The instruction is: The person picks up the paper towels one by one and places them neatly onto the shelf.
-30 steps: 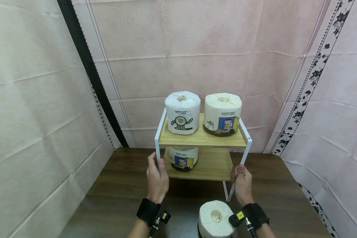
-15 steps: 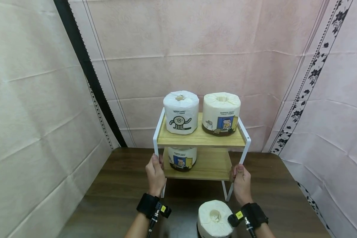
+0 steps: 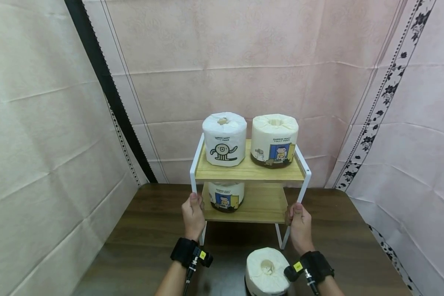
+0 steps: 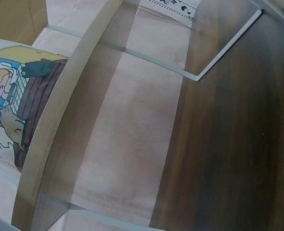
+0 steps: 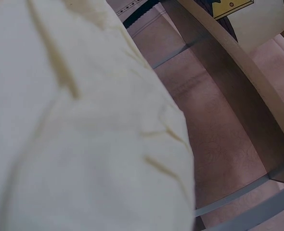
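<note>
A two-tier wooden shelf (image 3: 244, 174) with a white metal frame stands on the table. My left hand (image 3: 193, 218) grips its left front upright, and my right hand (image 3: 300, 228) holds the right one, near the lower board's corner. On the upper board sit a white toilet roll (image 3: 225, 142) and a cream toilet roll (image 3: 275, 142). Another wrapped toilet roll (image 3: 226, 198) stands at the left of the lower board, its top hidden by the upper one. In front of the shelf, a fourth toilet roll (image 3: 267, 269) stands beside my right wrist and fills much of the right wrist view.
The dark wooden table (image 3: 140, 246) extends to either side of the shelf. Pale cloth (image 3: 222, 61) hangs close behind it, with more cloth at the left and right. Each wrist wears a black band (image 3: 185, 251) with a small camera and cable.
My left hand has closed its fingers and thumb round the left upright, from a looser hold. The right hand keeps its grip. The whole view has shifted slightly.
</note>
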